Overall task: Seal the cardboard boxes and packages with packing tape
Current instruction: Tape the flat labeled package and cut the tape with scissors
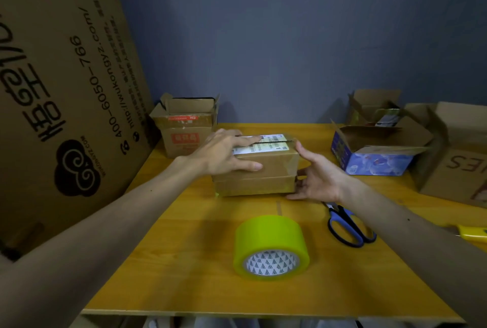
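- The small cardboard box (263,169) sits on the surface (184,248), flaps down, with an unsealed slit along its labelled top.
- The left hand (224,154) lies flat on the box's top, fingers (247,140) straight and thumb down the near face. The right hand (319,177) cups the box's right end, loosely spread and gripping nothing.
- The box looks light and stiff, and its glossy old tape is probably slick. It is best held by pressing the flaps from above and bracing one end.
- The tape roll (271,240) stands nearside of the box, and the scissors (347,227) lie to its near right.

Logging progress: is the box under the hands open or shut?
Shut: the box has its top flaps lying flat, meeting at a dark seam.
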